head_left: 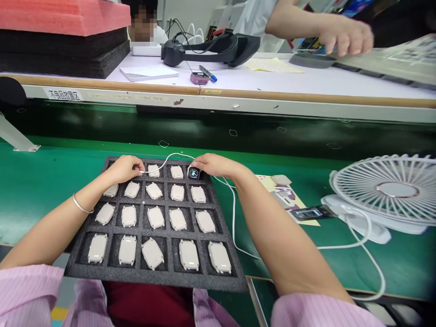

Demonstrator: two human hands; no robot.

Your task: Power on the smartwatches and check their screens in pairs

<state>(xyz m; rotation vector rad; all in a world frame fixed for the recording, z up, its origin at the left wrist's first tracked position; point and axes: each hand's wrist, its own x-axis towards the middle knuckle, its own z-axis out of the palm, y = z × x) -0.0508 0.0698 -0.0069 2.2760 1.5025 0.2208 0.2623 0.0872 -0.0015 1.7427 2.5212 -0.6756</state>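
Note:
A dark foam tray [155, 275] lies in front of me, its compartments holding several beige smartwatch bodies [189, 255]. At the tray's far left, my left hand [127, 167] pinches the end of a white cable [176, 154], which arches across the back row. My right hand [214, 164] is at the far right corner, closed on a smartwatch [194, 173] whose small dark screen is lit and faces me. Whether that watch still touches its compartment I cannot tell. Part of the back row at the left is hidden by my left hand.
A white fan [388, 188] stands at the right; its cable loops over the green table [64, 181]. Near it lie a dark phone-like device [311, 212] and yellow paper [264, 181]. Behind is a raised shelf with red foam [64, 18], a black headset [211, 51] and a co-worker's hand [345, 35].

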